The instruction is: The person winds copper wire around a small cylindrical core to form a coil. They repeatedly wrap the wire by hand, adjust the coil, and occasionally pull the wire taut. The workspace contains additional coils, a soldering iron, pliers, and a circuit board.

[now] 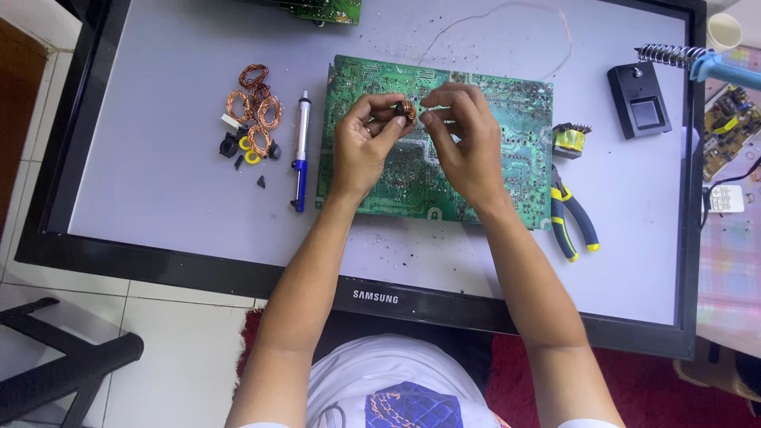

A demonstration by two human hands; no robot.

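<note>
Flat screen panel [158, 230] lying face up on the floor, black frame, pale grey face, used as a work surface. Grit and dark specks scattered over it.

Green circuit board [507, 150] lies near the middle of the panel, solder side up, roughly square to the frame. A second green board [329, 9] shows only its edge at the top of the panel.

Both arms reach in from the bottom, hands meeting above the middle board.

Left hand [361, 143]: fingers curled, thumb and forefinger pinched on a small copper wire coil [407, 108]. Coil is held up over the board's upper middle, between the two hands.

Right hand [468, 139]: fingertips drawn narrow, pinched close against the right side of the coil. Whether they grip the coil itself or a strand of wire off it, cannot tell.

Pliers [577, 223] with yellow and dark handles lie just off the board's right edge, handles pointing toward the person. Above them, a small yellow transformer [569, 140], just beside the board.

Black soldering iron stand [638, 99] at upper right, its spring holder [672, 54] carrying a blue-handled iron [725, 67].

Left of the board: solder sucker [301, 150], white and blue, lying lengthwise. Further left, a loose heap of copper coils [255, 111] with small black and yellow bits [242, 147] beside it.

Thin wire [555, 24] loops across the top of the panel.
</note>
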